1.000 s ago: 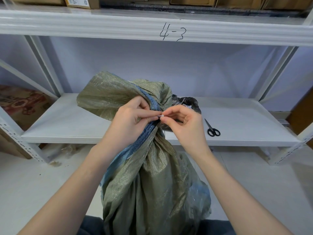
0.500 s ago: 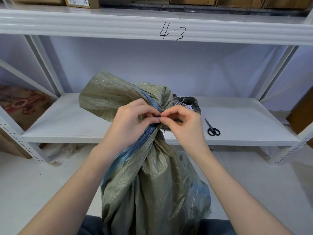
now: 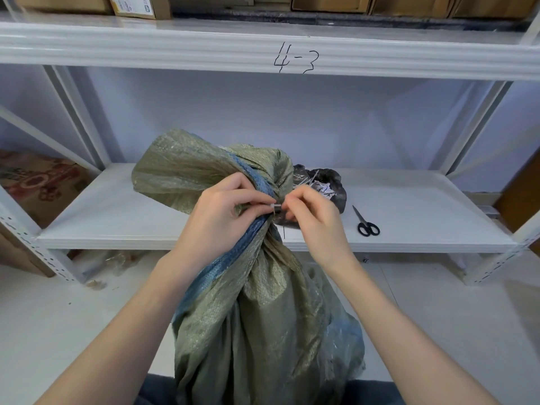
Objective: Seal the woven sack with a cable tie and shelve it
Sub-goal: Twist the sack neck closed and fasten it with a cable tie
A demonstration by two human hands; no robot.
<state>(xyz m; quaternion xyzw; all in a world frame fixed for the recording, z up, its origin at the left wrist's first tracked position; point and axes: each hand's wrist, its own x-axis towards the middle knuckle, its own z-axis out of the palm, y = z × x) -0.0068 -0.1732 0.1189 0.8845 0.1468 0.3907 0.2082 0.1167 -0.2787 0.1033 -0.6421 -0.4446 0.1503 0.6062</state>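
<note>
— Now, head view: where do we take the woven sack [image 3: 263,317]?
— At its gathered neck before the shelf [image 3: 409,206]; our left hand [image 3: 216,220] grips soft, slippery weave, our right hand [image 3: 312,217] pinches the stiff cable tie [image 3: 275,206].

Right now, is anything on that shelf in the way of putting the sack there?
Partly. A dark bag sits mid-shelf right behind the woven sack, and scissors lie to its right. The left part of the shelf shows nothing on it.
</note>
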